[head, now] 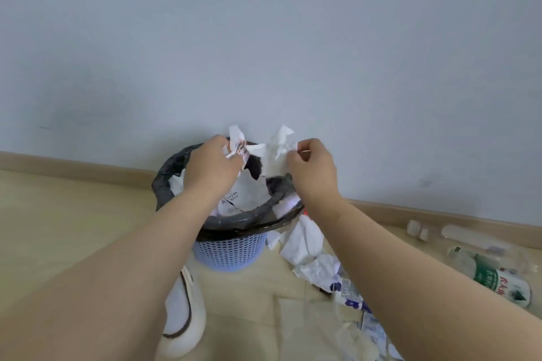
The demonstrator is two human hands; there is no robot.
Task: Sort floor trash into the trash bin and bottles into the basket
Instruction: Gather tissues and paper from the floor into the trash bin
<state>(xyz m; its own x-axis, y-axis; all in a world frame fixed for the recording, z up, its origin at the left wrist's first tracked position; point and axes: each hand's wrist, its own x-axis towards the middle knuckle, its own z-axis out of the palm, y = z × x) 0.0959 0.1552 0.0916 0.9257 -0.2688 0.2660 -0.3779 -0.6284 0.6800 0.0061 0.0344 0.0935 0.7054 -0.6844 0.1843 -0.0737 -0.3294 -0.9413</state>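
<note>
You are at the drop step: both hands sit over the bin (231,255) at frame centre. Your left hand (209,167) is clenched on a crumpled wrapper (236,141); your right hand (312,167) pinches a tissue (275,155). Next move, as judged: part the fingers squarely above the opening, since paper already fills it near the rim. More paper (305,246) lies just right of the bin. Bottles (495,272) wait at right, unsorted. No basket in view. A shoe (184,319) stands below the bin.
</note>
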